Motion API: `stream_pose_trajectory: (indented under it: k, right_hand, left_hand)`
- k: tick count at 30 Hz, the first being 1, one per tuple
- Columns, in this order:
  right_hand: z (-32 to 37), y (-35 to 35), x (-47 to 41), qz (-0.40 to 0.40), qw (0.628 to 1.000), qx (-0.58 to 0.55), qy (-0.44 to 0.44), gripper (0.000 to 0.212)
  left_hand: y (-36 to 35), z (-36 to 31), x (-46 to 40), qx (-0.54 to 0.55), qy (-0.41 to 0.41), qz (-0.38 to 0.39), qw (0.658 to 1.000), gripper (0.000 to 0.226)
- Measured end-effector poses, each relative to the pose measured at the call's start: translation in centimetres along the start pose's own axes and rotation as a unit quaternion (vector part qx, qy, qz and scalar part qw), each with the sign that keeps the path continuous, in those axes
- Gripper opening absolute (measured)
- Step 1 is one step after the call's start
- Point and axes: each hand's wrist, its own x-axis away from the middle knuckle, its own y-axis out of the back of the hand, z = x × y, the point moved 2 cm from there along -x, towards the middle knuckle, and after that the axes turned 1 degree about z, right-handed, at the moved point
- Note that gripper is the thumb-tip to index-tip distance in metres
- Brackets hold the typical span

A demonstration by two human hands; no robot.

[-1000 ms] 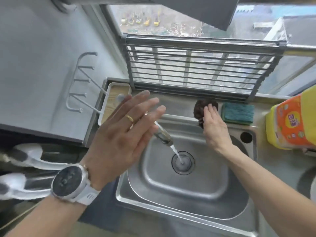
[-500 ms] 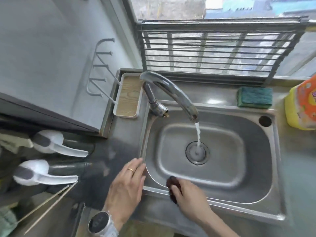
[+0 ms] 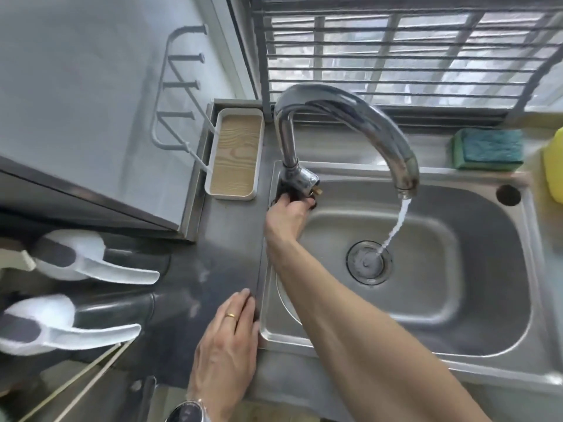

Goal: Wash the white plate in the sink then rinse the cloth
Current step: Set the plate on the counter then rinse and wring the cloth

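Right hand grips a dark cloth at the tap base (water running); left hand lies flat at seven o'clock on the counter.

- My right hand is out ahead of me, arm stretched diagonally across, forearm bare, back of hand up.
- Its fingers curl round a small dark thing I can barely see, thumb on the left.
- My left hand lies flat and near me, fingers straight and together, palm down, ring on one finger.
- Watch on left wrist, partly cropped.
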Motion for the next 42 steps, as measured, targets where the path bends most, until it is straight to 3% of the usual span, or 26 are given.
stream_pose_trajectory:
  k: [3,7,10,14,19,23,25,26,27,30,31,33,35,38,40,42]
  right_hand:
    - [-1.2,-0.1,2.3,0.0,0.994,0.096,0.058,0.062]
    - [-6.7,3.6,7.4,0.098,0.963,0.231,0.094,0.051]
    - [-9.6,8.7,10.4,0.194,0.884,0.405,0.133,0.042]
    - [-9.4,16.1,9.9,0.267,0.781,0.533,0.188,0.035]
    - [-9.2,27.6,6.0,0.272,0.687,0.637,0.22,0.038]
    - [-8.1,38.8,0.0,0.232,0.58,0.742,0.243,0.052]
    - [-8.2,40.8,-1.7,0.235,0.52,0.779,0.261,0.048]
    - [-8.5,40.0,-1.8,0.267,0.514,0.779,0.239,0.042]
    - [-9.0,38.3,-1.2,0.295,0.539,0.759,0.214,0.036]
    - [-10.4,30.0,1.1,0.365,0.697,0.609,0.099,0.028]
    - [-10.4,26.9,2.1,0.387,0.733,0.551,0.1,0.028]
    - [-9.8,22.6,4.1,0.426,0.753,0.477,0.155,0.029]
    - [-9.4,22.2,4.8,0.43,0.748,0.468,0.188,0.03]
    - [-9.4,28.6,2.9,0.41,0.715,0.539,0.173,0.027]
    - [-8.6,34.9,0.8,0.395,0.638,0.637,0.179,0.028]
    - [-6.7,39.8,-1.6,0.353,0.536,0.725,0.251,0.037]
  left_hand:
    - [0.1,0.4,0.1,0.022,-0.002,-0.012,1.0,0.043]
    - [0.5,0.5,-0.1,0.036,-0.015,-0.016,0.999,0.045]
    - [0.7,0.2,-0.2,0.024,-0.02,-0.02,0.999,0.046]
    - [0.2,-1.9,-0.7,0.006,-0.006,-0.042,0.999,0.047]
    - [-0.8,-4.4,-2.7,-0.013,-0.045,-0.078,0.996,0.027]
    - [-1.7,-5.5,-4.6,-0.045,-0.098,-0.083,0.991,0.028]
    - [-2.1,-5.6,-5.4,-0.072,-0.125,-0.085,0.986,0.032]
    - [-2.4,-5.5,-5.8,-0.079,-0.133,-0.085,0.984,0.034]
    - [-2.6,-5.5,-6.1,-0.078,-0.141,-0.085,0.983,0.036]
    - [-3.4,-6.2,-6.6,-0.068,-0.175,-0.078,0.979,0.039]
    - [-3.8,-6.6,-6.6,-0.069,-0.188,-0.065,0.978,0.039]
    - [-4.5,-7.7,-6.0,-0.054,-0.211,-0.021,0.976,0.039]
    - [-5.0,-8.5,-5.6,-0.024,-0.214,0.025,0.976,0.04]
    - [-5.1,-9.2,-4.9,0.023,-0.203,0.061,0.977,0.045]
    - [-5.1,-9.3,-5.0,0.026,-0.209,0.061,0.976,0.044]
    - [-5.1,-9.4,-5.3,0.022,-0.227,0.058,0.972,0.042]
